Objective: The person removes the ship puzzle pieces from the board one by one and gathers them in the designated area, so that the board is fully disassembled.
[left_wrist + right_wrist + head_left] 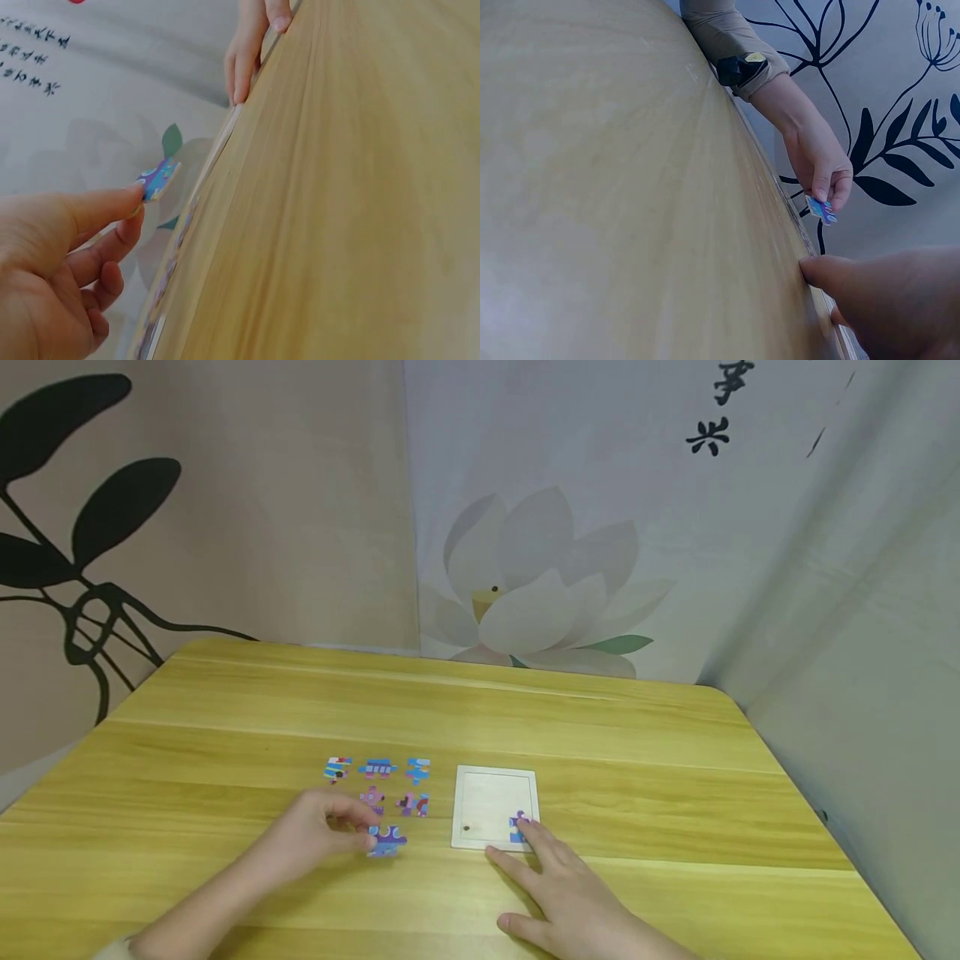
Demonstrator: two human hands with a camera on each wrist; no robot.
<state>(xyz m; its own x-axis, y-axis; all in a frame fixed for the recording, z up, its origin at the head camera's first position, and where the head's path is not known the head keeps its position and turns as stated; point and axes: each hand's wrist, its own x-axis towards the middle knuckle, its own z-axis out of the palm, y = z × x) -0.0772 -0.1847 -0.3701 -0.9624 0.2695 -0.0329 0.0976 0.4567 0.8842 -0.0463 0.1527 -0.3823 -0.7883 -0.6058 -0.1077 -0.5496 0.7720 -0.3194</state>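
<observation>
Between the thumb and finger of my left hand [315,831] is a blue and purple jigsaw piece [386,841]. The left wrist view shows that jigsaw piece [159,181] lifted above the tabletop, pinched at its edge. My right hand [566,885] lies with fingers spread at the lower right corner of a pale square puzzle tray [491,789]. One of its fingertips touches or covers part of a blue and purple piece [515,832] set in that corner. In the right wrist view the right thumb [829,274] rests by the table surface.
Several loose jigsaw pieces lie in two rows left of the tray, among them one with a blue bus [377,767] and a pink one [372,797]. The wooden table [637,793] extends around them. Printed curtains [300,510] hang behind it.
</observation>
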